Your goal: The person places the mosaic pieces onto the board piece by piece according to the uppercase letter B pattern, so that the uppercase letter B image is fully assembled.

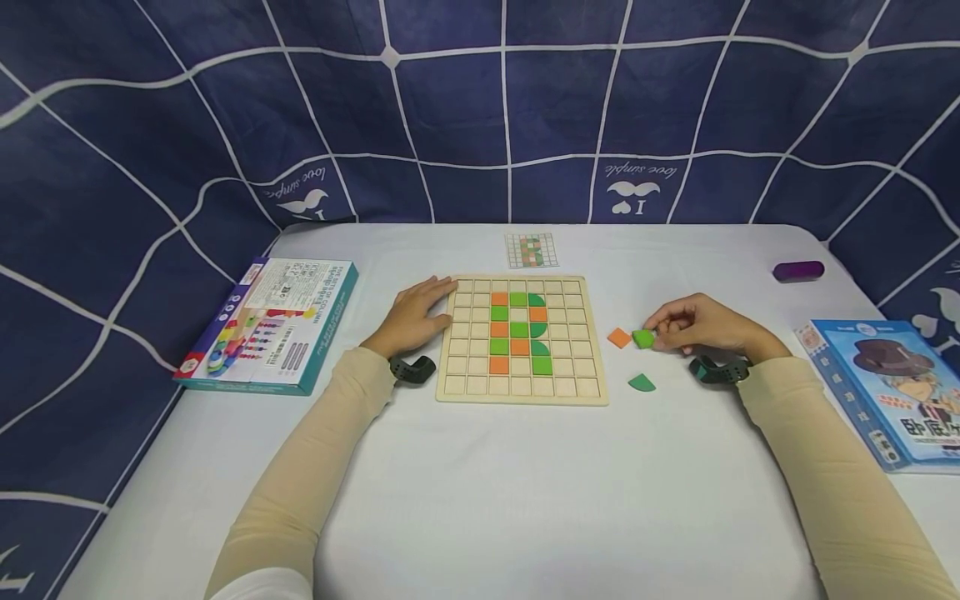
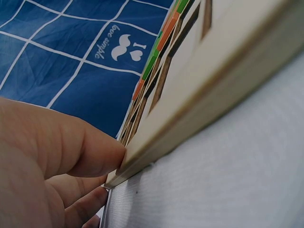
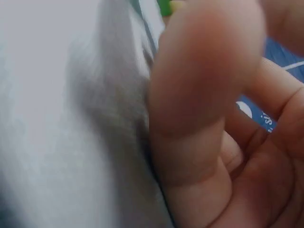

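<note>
A square wooden grid board (image 1: 522,400) lies flat on the table, with orange and green squares and green rounded pieces in its middle columns. My left hand (image 1: 411,317) rests at the board's left edge, its thumb touching the wooden rim (image 2: 190,107) in the left wrist view. To the right of the board, my right hand (image 1: 693,323) pinches a green square tile (image 1: 642,338) between thumb and fingertips. Beside that tile lies an orange square tile (image 1: 619,337), and nearer me a green quarter-round tile (image 1: 642,382). In the right wrist view the thumb hides most of the held tile.
Behind the board lies a small pattern card (image 1: 532,250) with a coloured grid. A toy box (image 1: 300,325) is at the left, a blue box (image 1: 892,392) at the far right. A purple case (image 1: 798,271) sits at the back right.
</note>
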`<state>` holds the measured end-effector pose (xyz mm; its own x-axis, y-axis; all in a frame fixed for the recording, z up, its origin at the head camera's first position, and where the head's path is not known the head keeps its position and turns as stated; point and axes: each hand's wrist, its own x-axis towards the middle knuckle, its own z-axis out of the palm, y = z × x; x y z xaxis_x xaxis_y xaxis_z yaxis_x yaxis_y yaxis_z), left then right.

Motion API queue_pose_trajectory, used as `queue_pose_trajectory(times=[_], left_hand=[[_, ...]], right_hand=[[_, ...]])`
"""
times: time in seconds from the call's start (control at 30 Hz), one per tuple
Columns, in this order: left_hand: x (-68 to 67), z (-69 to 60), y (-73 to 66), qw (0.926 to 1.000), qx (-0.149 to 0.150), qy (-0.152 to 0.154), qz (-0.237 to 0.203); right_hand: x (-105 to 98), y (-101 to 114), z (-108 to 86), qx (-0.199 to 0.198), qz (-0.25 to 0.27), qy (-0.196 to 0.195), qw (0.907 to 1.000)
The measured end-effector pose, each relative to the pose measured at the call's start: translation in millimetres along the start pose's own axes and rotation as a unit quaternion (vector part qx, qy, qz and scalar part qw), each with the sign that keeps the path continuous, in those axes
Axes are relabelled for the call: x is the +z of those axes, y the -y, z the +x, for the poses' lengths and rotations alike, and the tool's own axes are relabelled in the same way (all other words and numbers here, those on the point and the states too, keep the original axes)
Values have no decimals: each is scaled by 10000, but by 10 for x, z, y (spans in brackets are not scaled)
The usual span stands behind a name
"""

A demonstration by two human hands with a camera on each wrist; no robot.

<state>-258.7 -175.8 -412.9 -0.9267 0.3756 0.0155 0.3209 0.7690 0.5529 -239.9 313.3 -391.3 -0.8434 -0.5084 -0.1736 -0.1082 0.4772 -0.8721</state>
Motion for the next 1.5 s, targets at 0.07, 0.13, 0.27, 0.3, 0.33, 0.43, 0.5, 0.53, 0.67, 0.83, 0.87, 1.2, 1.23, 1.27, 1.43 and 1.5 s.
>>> queue_pose_trajectory(times=[0.07,0.13,0.27,0.3,0.33,0.43,0.5,0.53,0.67,0.83,0.87,1.2,1.23,1.27,1.43,1.5], left_hand=[[1,0,0,10000,0,5,6],[0,2,4,10000,4,10,18],[-10,1,6,10000,26,22,37],[-10,2,7,10000,32,22,38],[-10,2,7,10000,39,20,41],[-6,2,9,10000,50,15,39],[-5,0,5,10000,52,9,33],[-8,-2,3,10000,47,7,31],[-16,-12,-8,10000,32,-2,22],[-8,-8,7,10000,13,-4,22],[-3,-4,12,10000,11,-2,26],[16,11,34,10000,3,-13,12],[16,11,33,10000,2,-15,9],[16,11,32,10000,-1,-17,5],[19,13,26,10000,-2,-33,32],[17,11,20,10000,-11,-42,37]], right_hand=[[5,8,3,-33,84,-51,9999],[13,24,11,-41,138,-139,9998],[41,84,35,31,66,-395,9992],[52,104,42,67,60,-463,9989],[65,125,49,90,53,-511,9986],[106,173,77,141,126,-609,9980],[141,206,97,179,213,-650,9975],[161,224,111,216,274,-675,9971],[262,313,160,321,488,-798,9951],[415,440,209,330,923,-984,9903],[447,463,217,293,1042,-992,9892],[810,670,261,-7,1267,-804,9887],[847,683,269,-30,1300,-789,9884],[883,692,277,-62,1336,-780,9879],[1064,735,314,-283,1398,-780,9867],[1136,750,323,-429,1420,-738,9862]])
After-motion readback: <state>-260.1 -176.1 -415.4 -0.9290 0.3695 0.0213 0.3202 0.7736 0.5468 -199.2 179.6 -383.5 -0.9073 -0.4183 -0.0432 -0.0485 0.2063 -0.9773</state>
